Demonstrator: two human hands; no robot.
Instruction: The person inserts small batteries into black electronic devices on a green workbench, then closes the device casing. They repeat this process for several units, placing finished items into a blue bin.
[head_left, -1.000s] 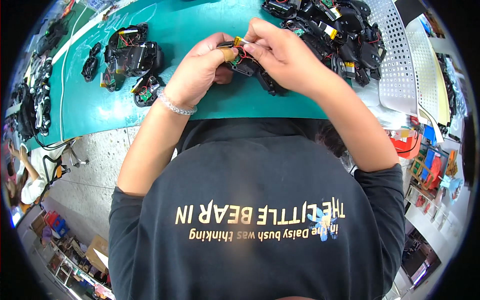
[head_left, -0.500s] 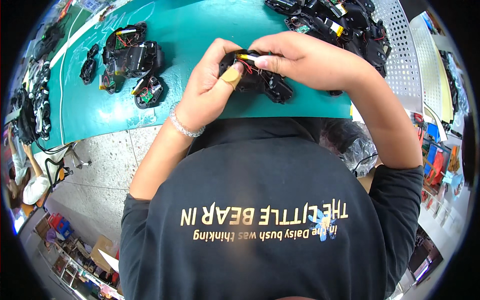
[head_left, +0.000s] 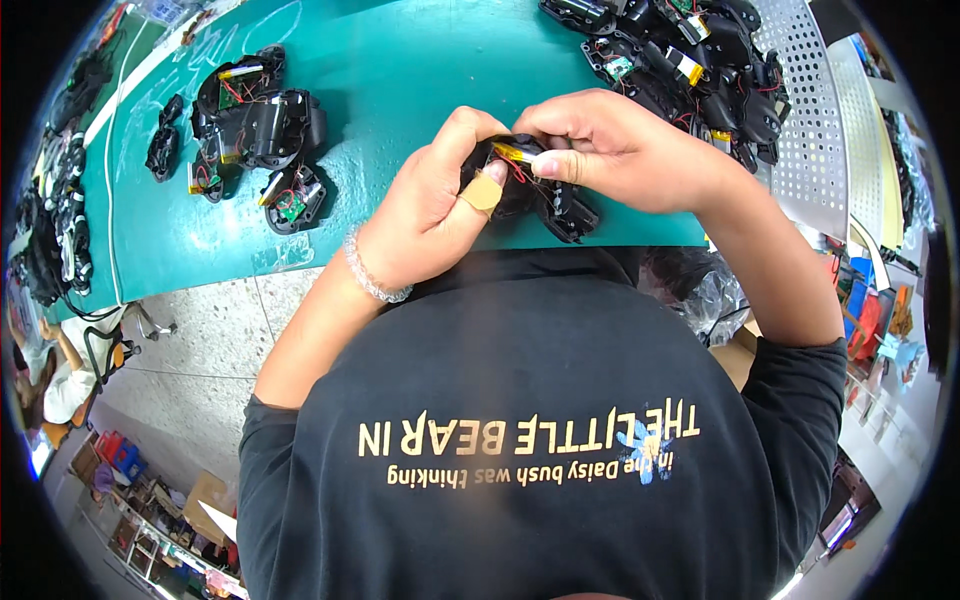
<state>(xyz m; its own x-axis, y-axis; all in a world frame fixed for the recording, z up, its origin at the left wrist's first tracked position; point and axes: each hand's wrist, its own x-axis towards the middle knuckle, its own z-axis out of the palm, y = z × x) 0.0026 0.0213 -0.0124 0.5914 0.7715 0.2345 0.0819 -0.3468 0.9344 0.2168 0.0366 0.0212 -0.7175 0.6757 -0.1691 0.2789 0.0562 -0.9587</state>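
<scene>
Near the table's front edge, my left hand (head_left: 430, 205) is closed around a black plastic housing (head_left: 568, 212), its thumb pressed on the inner side. A tan wrap (head_left: 482, 194) covers part of that thumb. Across the housing's upper side lies a small silver pouch battery with a yellow end (head_left: 514, 152), and red wires (head_left: 518, 174) run below it. My right hand (head_left: 625, 155) is closed on the far right edge of the housing, with its thumb tip at the battery's end. My fingers hide much of the housing's inside.
Similar opened black housings with batteries and green boards (head_left: 265, 125) lie left on the green tabletop (head_left: 400, 60). A larger heap (head_left: 690, 70) is at the far right, beside a perforated metal panel (head_left: 812, 100). A clear plastic bag (head_left: 695, 285) hangs below the right front edge.
Both hands and the housing have come nearer to my body and slightly to the right. My grip looks much the same, with the right thumb still at the battery.
</scene>
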